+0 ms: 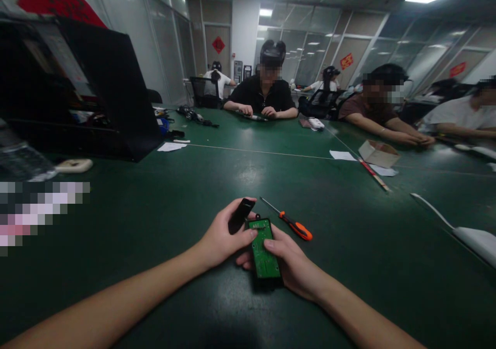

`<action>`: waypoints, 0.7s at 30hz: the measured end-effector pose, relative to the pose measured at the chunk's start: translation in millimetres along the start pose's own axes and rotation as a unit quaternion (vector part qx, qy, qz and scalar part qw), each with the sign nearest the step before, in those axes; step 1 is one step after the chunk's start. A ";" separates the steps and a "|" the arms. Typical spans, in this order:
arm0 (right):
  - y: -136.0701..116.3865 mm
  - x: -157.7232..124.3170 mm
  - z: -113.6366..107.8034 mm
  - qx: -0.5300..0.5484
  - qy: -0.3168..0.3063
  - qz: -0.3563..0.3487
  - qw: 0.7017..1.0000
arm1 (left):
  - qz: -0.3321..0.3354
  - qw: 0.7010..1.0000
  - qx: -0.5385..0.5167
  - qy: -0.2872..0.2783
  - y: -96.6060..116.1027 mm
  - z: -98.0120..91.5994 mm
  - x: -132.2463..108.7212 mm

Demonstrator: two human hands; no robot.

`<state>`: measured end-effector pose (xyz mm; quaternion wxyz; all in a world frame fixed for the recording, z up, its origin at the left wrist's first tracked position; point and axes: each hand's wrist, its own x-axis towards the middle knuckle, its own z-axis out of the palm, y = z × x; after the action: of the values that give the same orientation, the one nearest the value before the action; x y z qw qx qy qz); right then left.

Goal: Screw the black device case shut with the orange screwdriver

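A green circuit board (266, 260) sits in a black housing, tilted in front of me above the table. My right hand (297, 265) grips it from the right side, thumb on the board's face. My left hand (221, 239) is closed around a black plastic piece (241, 216), which looks like a cover. The left thumb also touches the upper left part of the board. A small round black part (258, 216) shows at the board's top edge; I cannot tell what it is. Just beyond the right hand, an orange and black screwdriver (296, 228) lies on the table, tip pointing left.
The green table (163, 209) carries a large black open case (112, 95) at left. A cardboard box (378, 154), a red strip (374, 176) and a white device with a cable (475, 240) lie at right. Co-workers, including a person in black (267, 95), sit opposite.
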<state>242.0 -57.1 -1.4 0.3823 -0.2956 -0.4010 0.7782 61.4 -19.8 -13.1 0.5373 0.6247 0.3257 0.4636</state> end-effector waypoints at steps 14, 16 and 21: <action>12.4 3.6 -8.0 -0.089 0.028 -0.061 0.994 | -0.036 0.999 -0.025 0.020 1.4 -1.7 1.9; 10.8 3.5 -7.6 -0.087 0.033 -0.063 0.994 | -0.050 0.998 -0.038 0.006 1.5 -2.5 2.1; 9.7 3.5 -7.5 -0.084 0.036 -0.067 0.994 | -0.058 0.997 -0.052 -0.010 -0.6 -4.4 3.2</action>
<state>242.4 -55.0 -13.9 0.4217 -0.3272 -0.4693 0.7034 58.6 -15.2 -12.9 0.5979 0.5809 0.3316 0.4417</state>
